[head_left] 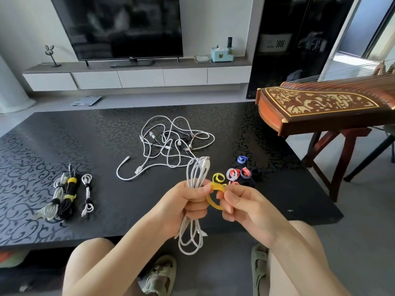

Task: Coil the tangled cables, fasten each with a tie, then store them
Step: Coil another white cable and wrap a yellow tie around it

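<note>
The left hand (188, 205) is closed tight around the middle of a folded white cable (197, 174). The cable's loops stick up above the fist and hang down below it, just past the near edge of the surface (106, 129). The right hand (243, 207) is right beside it and pinches a yellow tie (218, 188) with the thumb and fingertips. The tie bends in a curve between the two hands and touches the cable by the left thumb.

The surface is black with a curly pattern. In its middle lies a messy pile of tangled cables (168, 142), mostly white and some dark. On its left side lie tied bundles (66, 195) with yellow and black bands, and a small white bundle (87, 193) next to them. Just behind the hands sits a little heap of loose ties (234, 174) in yellow, pink, blue and black.

Behind the surface, a big dark TV (119, 26) stands on a long white cabinet (139, 76). A brown string instrument (320, 105) stands on the right.
</note>
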